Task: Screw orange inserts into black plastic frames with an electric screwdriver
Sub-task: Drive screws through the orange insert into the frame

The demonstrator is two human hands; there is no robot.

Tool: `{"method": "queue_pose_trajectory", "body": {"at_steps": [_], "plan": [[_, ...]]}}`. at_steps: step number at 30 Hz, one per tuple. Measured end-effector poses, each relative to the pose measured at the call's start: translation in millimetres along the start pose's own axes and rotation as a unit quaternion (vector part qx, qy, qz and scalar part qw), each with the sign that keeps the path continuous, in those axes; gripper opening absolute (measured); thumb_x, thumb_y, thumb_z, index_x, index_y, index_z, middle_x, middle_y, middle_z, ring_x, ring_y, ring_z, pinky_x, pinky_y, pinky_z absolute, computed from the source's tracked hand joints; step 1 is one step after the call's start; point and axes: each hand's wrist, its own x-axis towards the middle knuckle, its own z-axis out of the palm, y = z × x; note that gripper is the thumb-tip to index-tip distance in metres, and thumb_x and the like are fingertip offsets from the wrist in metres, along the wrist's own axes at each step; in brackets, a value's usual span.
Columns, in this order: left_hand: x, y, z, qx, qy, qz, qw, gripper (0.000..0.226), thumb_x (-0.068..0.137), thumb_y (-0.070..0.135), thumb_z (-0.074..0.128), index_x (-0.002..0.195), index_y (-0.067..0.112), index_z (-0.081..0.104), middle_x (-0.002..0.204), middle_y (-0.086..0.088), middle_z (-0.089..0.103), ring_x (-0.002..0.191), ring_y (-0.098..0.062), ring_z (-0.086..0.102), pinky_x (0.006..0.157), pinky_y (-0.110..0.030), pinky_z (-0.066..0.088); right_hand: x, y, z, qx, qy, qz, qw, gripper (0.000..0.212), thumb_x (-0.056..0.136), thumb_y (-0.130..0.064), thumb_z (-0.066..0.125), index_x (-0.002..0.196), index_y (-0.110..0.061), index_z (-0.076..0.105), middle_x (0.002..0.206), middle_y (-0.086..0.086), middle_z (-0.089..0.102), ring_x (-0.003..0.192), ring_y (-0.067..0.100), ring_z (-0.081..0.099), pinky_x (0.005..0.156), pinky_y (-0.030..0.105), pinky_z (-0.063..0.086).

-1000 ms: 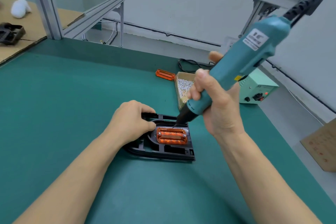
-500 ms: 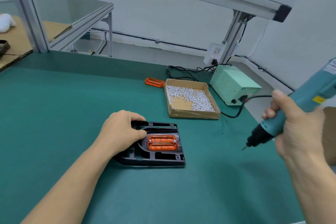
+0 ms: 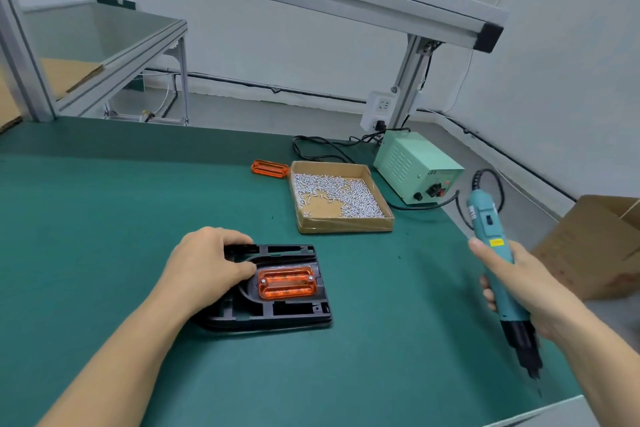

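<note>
A black plastic frame (image 3: 291, 314) lies flat on the green mat with an orange insert (image 3: 286, 283) seated in it; two screw heads show at the insert's upper corners. My left hand (image 3: 204, 265) grips the frame's upper left corner. Far to the right, near the table's edge, my right hand (image 3: 526, 288) grips the teal electric screwdriver (image 3: 490, 236), its black tip pointing down and toward me, well away from the frame. A spare orange insert (image 3: 269, 168) lies at the back beside the screw box.
A shallow cardboard box (image 3: 346, 224) of several small silver screws sits behind the frame. A pale green power supply (image 3: 415, 166) with cables stands at the back right. A cardboard carton (image 3: 595, 246) stands off the table's right edge. Aluminium posts frame the bench.
My right hand has carried the screwdriver off the insert, out to the right and down toward the table's edge, turning its tip downward. My left hand has stayed on the frame.
</note>
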Motion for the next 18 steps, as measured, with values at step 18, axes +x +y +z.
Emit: {"method": "queue_pose_trajectory", "body": {"at_steps": [18], "plan": [[1, -2, 1, -0.012, 0.002, -0.006, 1.0, 0.033, 0.073, 0.022, 0.077, 0.105, 0.027, 0.072, 0.088, 0.012, 0.063, 0.088, -0.014, 0.059, 0.079, -0.028, 0.048, 29, -4, 44, -0.572, 0.085, -0.059, 0.814, 0.047, 0.096, -0.059, 0.036, 0.097, -0.014, 0.047, 0.074, -0.001, 0.049, 0.072, 0.023, 0.053, 0.054, 0.029, 0.034]]}}
